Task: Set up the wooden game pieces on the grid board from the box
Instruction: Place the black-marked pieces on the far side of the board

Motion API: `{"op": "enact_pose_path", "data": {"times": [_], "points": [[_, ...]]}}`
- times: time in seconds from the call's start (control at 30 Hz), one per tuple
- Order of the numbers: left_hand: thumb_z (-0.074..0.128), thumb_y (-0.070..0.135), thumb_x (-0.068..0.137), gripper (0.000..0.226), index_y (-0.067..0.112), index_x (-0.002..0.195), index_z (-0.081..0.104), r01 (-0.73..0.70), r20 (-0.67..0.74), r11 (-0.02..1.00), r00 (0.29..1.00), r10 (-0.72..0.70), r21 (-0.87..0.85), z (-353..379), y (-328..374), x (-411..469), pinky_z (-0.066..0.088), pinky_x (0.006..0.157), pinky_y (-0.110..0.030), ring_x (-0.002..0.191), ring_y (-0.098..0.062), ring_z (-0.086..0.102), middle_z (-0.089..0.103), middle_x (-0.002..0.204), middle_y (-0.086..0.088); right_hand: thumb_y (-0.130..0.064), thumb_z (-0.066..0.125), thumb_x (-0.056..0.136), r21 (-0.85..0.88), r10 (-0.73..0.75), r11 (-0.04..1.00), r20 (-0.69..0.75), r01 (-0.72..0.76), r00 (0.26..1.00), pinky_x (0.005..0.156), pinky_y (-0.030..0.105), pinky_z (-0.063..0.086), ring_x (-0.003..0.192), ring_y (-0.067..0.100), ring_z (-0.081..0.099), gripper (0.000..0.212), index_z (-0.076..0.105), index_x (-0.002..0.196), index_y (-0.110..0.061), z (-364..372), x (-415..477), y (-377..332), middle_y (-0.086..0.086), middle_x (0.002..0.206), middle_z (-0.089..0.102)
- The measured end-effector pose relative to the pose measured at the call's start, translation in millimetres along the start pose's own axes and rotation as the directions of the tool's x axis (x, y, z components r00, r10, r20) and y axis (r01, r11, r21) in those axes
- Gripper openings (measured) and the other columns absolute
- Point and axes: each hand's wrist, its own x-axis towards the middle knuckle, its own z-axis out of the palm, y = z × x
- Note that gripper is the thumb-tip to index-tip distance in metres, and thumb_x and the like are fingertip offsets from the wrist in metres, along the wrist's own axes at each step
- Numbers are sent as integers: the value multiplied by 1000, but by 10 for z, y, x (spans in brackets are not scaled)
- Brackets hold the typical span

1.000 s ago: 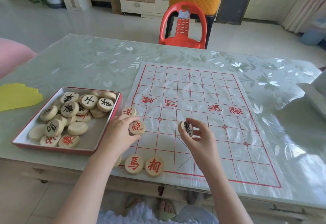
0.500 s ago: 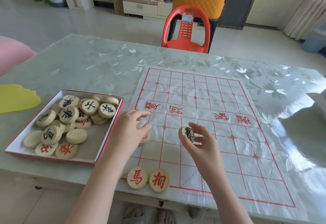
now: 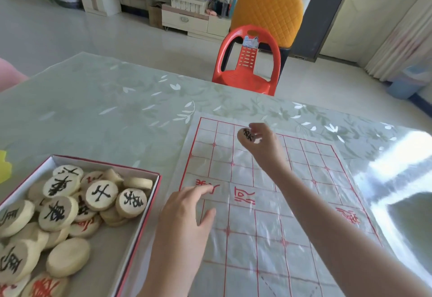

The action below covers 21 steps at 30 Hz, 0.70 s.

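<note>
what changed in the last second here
The right hand, pinching the same black-lettered piece, moved from the middle of the board out to its far rows. The left hand no longer holds its red-lettered piece and is open over the board's left edge; that piece is out of view. The box of pieces stays on the left.

Your right grip (image 3: 263, 149) pinches a black-marked wooden piece (image 3: 246, 134) over the far rows of the grid board (image 3: 306, 179). Your left grip (image 3: 187, 224), fingers relaxed, sits over the board's left edge, just beside the red-rimmed box (image 3: 149, 205) holding loose pieces (image 3: 100, 195).
</note>
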Motion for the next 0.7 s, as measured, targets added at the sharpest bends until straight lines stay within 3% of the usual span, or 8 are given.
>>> {"op": "enact_pose_path", "data": {"times": [0.07,0.17,0.23,0.3,0.43,0.5,0.57,0.7], "points": [[65,23,82,37,38,115,57,-5,-11,1000,1000,5,-11,17,-32,41,30,82,-12,99,-1,47,46,97,31,-34,61,82,-90,-3,996,30,6,1000,85,34,46,103,23,54,40,58,115,-11,141,369,-7,2,102,64],[64,28,82,39,40,118,54,13,38,1000,999,-12,-12,35,-90,85,26,82,-8,106,4,42,42,101,34,-27,58,81,-149,32,988,21,-29,999,72,33,44,90,33,52,23,63,86,-5,320,713,10,13,81,65],[65,28,81,40,41,118,53,27,47,999,999,-25,-25,29,-130,110,28,83,-3,107,7,41,41,100,36,-21,57,80,-133,45,990,10,-43,999,79,44,47,93,40,53,34,60,91,11,420,818,49,28,89,65],[66,29,81,41,41,118,53,40,55,999,998,-39,-31,19,-158,115,28,84,0,108,8,41,41,101,36,-20,56,80,-131,56,990,12,-54,998,85,49,46,99,39,52,40,56,99,14,473,862,93,32,98,63],[67,30,79,42,40,118,54,49,46,999,998,-48,-12,3,-190,109,32,90,-9,112,3,46,50,109,29,-21,56,81,-135,69,989,20,-66,997,91,48,43,105,39,50,40,57,101,14,511,887,135,31,102,62],[66,31,80,42,40,119,54,52,45,999,998,-52,15,-1,-187,89,33,94,-13,113,2,46,52,113,27,-24,56,83,-155,66,986,37,-60,997,95,42,42,108,36,48,38,60,106,7,522,878,153,22,107,64],[65,33,81,42,40,120,53,49,39,999,998,-49,24,-6,-171,69,32,94,-13,114,3,45,52,116,27,-27,57,84,-188,61,981,61,-49,996,98,34,37,115,30,44,42,56,119,-5,514,869,180,13,119,59],[61,36,84,42,41,124,48,67,37,998,997,-67,10,-19,-124,56,28,93,-9,116,6,40,49,121,28,-30,66,79,-221,19,975,59,-6,998,104,37,30,120,26,40,54,50,128,-14,455,785,175,7,130,49]]}}
